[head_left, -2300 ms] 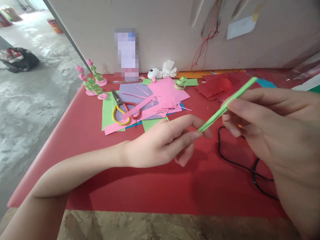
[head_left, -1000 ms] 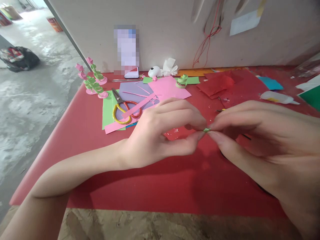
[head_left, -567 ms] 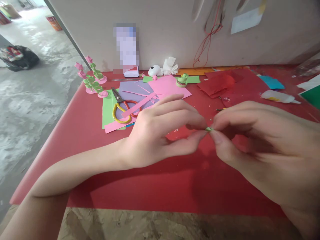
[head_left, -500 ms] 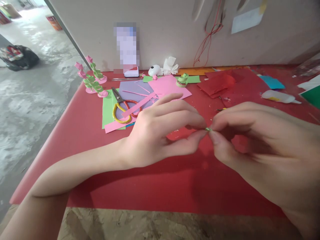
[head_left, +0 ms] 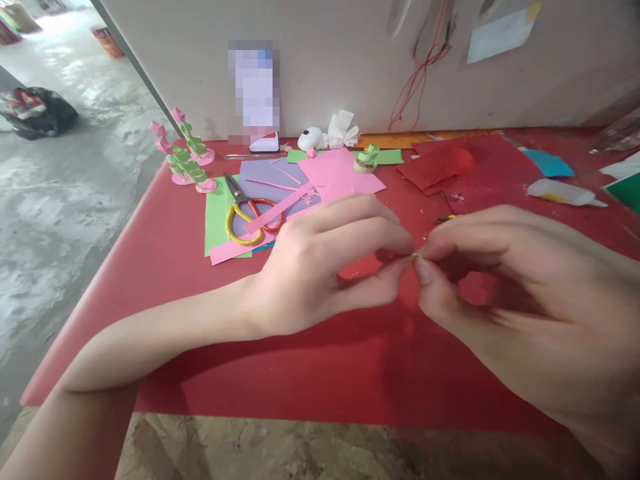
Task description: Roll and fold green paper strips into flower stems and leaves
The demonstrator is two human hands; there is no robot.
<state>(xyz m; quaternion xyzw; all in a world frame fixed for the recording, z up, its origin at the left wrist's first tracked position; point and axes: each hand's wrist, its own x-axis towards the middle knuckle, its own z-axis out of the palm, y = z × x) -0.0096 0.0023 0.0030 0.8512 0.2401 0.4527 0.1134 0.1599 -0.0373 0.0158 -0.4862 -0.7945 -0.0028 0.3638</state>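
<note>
red sheet-covered table (head_left: 300, 380) fills the scene, pink, purple and green paper sheets (head_left: 280, 193) with yellow-and-red-handled scissors (head_left: 246, 215) lie far back, while left hand (head_left: 325, 267) and right hand (head_left: 505, 280) meet mid-table, fingertips pinched tight on a tiny green paper strip (head_left: 416, 255).

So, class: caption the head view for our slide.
Left hand and right hand pinch a tiny green paper piece above the red table.
</note>
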